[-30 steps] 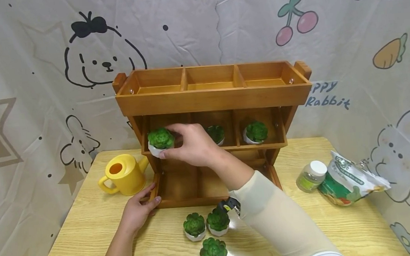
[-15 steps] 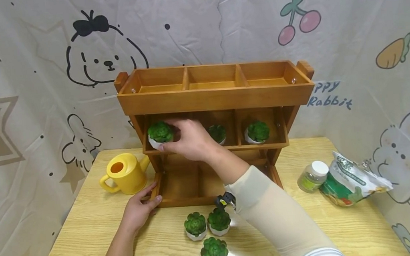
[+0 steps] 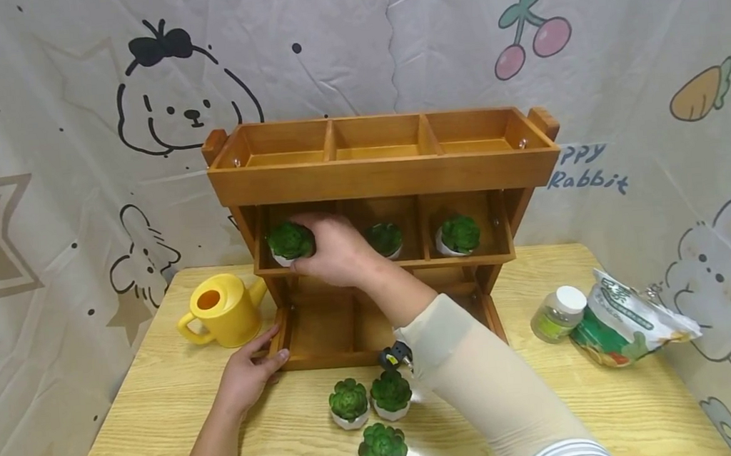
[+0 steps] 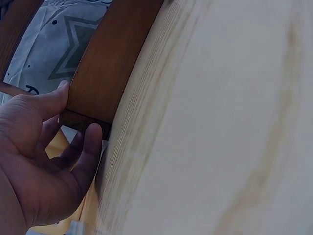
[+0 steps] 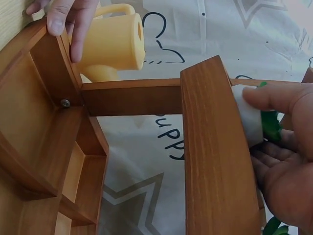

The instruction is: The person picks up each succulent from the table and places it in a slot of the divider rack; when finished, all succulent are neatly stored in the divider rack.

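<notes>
My right hand [image 3: 335,250] holds a small potted succulent [image 3: 290,240] by its white pot, in the left compartment of the middle tier of a three-tier wooden planter shelf [image 3: 384,177]. In the right wrist view, thumb and fingers lie about the white pot [image 5: 248,117], just behind the tier's front board [image 5: 211,147]. Two more succulents stand in that tier, one in the middle compartment [image 3: 384,239] and one in the right [image 3: 459,235]. My left hand [image 3: 248,377] grips the front left corner of the bottom tier, thumb and fingers about its end [image 4: 88,105].
Three potted succulents [image 3: 382,448] stand on the wooden table [image 3: 305,447] before the shelf. A yellow watering can [image 3: 225,312] is left of it, near my left hand. At right stand a white-capped jar [image 3: 556,315] and a green-and-white bag [image 3: 627,322].
The held succulent has gone back and slightly right, deeper into the left compartment, with my right hand around it. My left hand keeps its place on the corner.
</notes>
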